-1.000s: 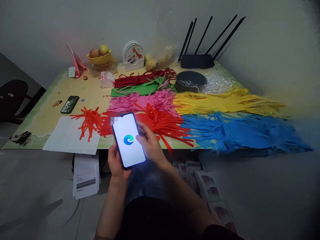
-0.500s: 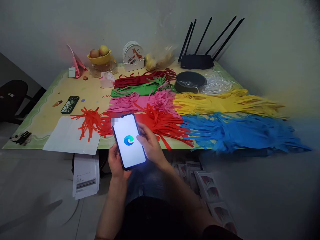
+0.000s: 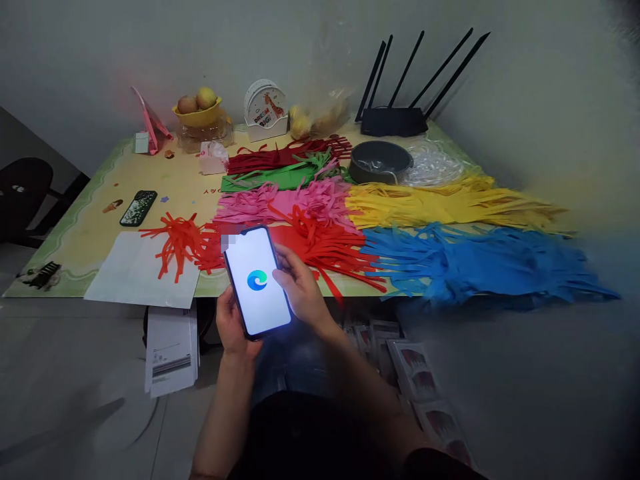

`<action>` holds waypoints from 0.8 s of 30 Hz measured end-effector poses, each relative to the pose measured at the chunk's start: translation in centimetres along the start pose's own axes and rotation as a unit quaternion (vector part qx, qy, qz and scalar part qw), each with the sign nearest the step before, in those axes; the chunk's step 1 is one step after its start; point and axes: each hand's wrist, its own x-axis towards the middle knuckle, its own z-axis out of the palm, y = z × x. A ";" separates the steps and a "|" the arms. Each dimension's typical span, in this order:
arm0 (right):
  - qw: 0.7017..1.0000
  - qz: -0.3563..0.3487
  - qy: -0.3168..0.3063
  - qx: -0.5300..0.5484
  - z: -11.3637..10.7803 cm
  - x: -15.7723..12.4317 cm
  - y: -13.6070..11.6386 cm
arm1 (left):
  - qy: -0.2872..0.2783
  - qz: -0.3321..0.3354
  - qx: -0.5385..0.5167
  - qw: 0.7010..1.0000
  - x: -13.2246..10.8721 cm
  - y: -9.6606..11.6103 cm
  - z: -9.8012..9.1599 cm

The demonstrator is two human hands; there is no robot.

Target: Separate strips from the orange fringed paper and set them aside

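Note:
Between my two hands is a smartphone (image 3: 260, 303), held tilted in front of the table's near edge. Its lit white screen shows a blue-green swirl logo. My left hand (image 3: 234, 323) grips the lower left edge and bottom corner, with its fingers partly hidden behind the phone. On the other side, my right hand (image 3: 303, 287) is closed round the right edge, its thumb at the screen's border. Just behind the phone lies a bundle of red fringed strips (image 3: 320, 243). Pink fringed strips (image 3: 295, 203) lie beyond it, and blue fringed strips (image 3: 465, 263) are to the right.
On the table (image 3: 185, 190) are a second phone (image 3: 139, 209), white paper (image 3: 145, 270), yellow strips (image 3: 450, 205), green strips (image 3: 275, 179), a grey round pan (image 3: 381, 163) and a black router (image 3: 394, 122). A yellow fruit bowl (image 3: 197, 117) stands behind. Papers (image 3: 171, 353) sit below the edge.
The view has shifted very slightly, so the table's contents appear a little higher and further left. Both hands keep the same hold on the phone, and its screen looks the same.

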 end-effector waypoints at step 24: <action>0.995 0.026 -0.077 0.056 -1.0 -0.7 0.3 | -0.028 0.036 0.021 0.999 0.3 0.5 0.2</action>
